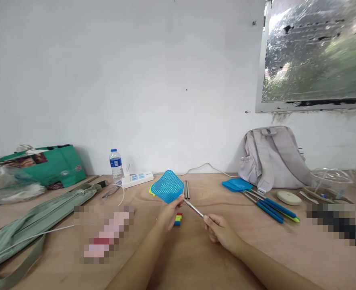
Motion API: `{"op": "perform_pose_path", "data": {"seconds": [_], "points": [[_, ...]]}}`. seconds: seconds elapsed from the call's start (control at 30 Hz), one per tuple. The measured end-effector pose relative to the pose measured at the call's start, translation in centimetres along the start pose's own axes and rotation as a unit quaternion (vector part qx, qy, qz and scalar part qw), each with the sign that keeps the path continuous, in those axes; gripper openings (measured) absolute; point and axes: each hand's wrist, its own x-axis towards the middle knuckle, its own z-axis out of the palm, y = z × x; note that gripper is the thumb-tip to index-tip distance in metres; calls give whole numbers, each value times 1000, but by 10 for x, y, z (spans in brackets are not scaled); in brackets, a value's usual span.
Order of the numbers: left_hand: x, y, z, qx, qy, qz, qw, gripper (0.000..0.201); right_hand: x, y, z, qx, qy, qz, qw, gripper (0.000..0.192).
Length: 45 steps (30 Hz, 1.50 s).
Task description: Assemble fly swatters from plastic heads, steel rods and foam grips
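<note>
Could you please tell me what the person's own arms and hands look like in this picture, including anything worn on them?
Both forearms are bare as far as the view reaches: no sleeves, gloves or watch show. The left hand and the right hand show no rings, bands or markings that can be made out. The upper arms are out of view.

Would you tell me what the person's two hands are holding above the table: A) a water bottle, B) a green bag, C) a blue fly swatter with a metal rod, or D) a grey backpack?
C: the left hand grips the blue fly swatter by its mesh head, and the right hand pinches its metal rod.
</note>
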Motion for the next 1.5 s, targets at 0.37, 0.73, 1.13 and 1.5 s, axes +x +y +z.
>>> {"op": "perform_pose_path", "data": {"seconds": [0.37, 0.73, 1.13, 1.5], "points": [[-10, 45, -29, 631, -200, 111, 741, 18, -2, -12, 0, 45, -8, -41, 998, 43], [-10, 42, -28, 670, -247, 75, 696, 11, 6, -5, -11, 81, 105, -56, 990, 28], [-18, -1, -18, 564, -260, 155, 768, 9, 1, -16, -13, 194, 91, -40, 976, 24], [-23, -9, -8, 520, -240, 215, 791, 20, 5, -19, -28, 232, 116, -76, 963, 43]]}}
